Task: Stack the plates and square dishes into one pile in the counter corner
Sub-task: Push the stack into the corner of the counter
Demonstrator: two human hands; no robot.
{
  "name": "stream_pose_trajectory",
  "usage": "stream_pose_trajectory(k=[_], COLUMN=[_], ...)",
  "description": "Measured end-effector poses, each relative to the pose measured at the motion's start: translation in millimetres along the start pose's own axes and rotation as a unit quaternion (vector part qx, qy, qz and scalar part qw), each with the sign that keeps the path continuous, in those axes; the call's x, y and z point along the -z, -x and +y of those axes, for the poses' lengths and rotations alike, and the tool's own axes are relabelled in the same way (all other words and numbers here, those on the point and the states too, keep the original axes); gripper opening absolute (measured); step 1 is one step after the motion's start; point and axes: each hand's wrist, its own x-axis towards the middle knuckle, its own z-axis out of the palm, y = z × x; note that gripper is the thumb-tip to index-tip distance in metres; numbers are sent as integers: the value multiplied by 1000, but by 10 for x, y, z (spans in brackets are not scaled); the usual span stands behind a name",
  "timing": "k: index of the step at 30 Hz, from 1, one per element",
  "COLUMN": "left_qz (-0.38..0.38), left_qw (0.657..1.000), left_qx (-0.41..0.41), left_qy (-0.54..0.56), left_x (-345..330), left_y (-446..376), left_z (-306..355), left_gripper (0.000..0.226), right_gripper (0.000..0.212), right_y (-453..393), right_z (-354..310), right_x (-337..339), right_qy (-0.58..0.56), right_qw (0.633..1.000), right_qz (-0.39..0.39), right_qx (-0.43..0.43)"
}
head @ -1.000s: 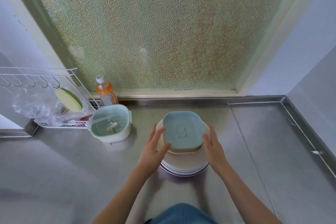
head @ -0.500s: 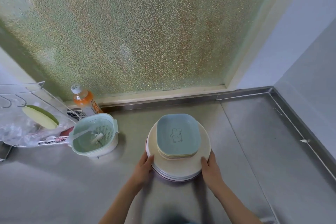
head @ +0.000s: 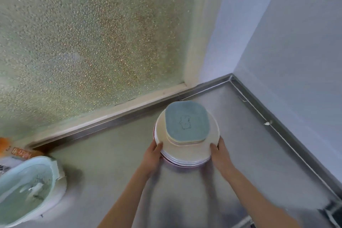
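Note:
One pile stands on the steel counter (head: 240,153): several round cream and white plates (head: 190,152) at the bottom, several square dishes on top. The uppermost square dish (head: 187,122) is pale blue with a small drawn figure. My left hand (head: 152,153) grips the round plates' left rim. My right hand (head: 221,154) grips their right rim. The pile is a short way left of the counter corner (head: 231,77), close to the back rail.
A mint-green strainer bowl (head: 27,189) sits at the lower left, with an orange bottle (head: 11,149) behind it. A frosted window (head: 92,33) rises behind the counter, and a grey wall (head: 296,52) closes the right side.
Both hands dropped from the square dishes to the rims of the round plates. The whole pile has moved right and back, closer to the corner. The view has swung right.

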Motion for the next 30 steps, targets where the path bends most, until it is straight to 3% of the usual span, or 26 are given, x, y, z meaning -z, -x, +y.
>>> stream_pose_trajectory(k=[5, 10, 19, 24, 30], left_qz=[-25, -44, -57, -38, -50], left_qw=[999, 997, 997, 998, 999], left_qx=[-20, -44, -2, 1, 14], left_qy=[-36, -45, -47, -59, 10], left_x=[-548, -1049, -1736, -1972, -1971], left_y=[-382, -704, -1198, -1407, -1333], left_z=[385, 674, 829, 879, 862], left_gripper=[33, 26, 15, 29, 32], right_gripper=[55, 46, 43, 41, 44], right_y=[-480, -1040, -1648, -1835, -1826], right_z=[-51, -49, -57, 16, 39], right_x=[360, 705, 1214, 1386, 1389], right_qy=[-5, -3, -35, -19, -31], right_qw=[999, 997, 994, 993, 994], right_qz=[49, 81, 105, 120, 102], right_qx=[7, -9, 2, -7, -5])
